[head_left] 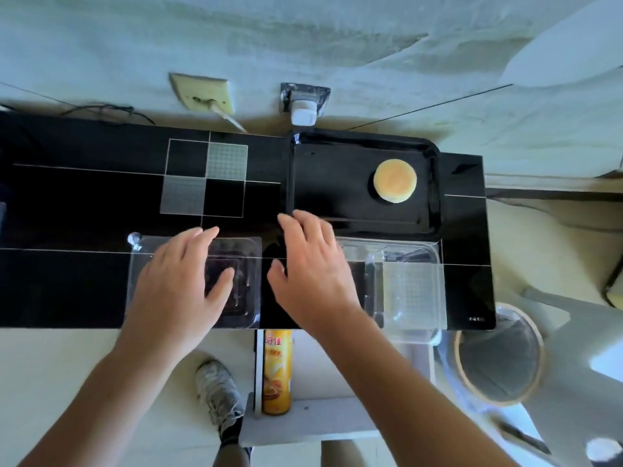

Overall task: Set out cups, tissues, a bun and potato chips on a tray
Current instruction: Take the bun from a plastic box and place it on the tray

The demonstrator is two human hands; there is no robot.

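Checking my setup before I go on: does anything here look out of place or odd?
One thing: the chips can is not on the table but lying below its near edge, on a lower shelf. The bun sits flat on the tray; nothing looks spilled.

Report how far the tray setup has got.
Done: the bun lies on the black tray. In hand: nothing; the left hand and right hand are open above the clear plastic containers. Left: the chips can sits on a shelf below the table; no cups or tissues are in view.
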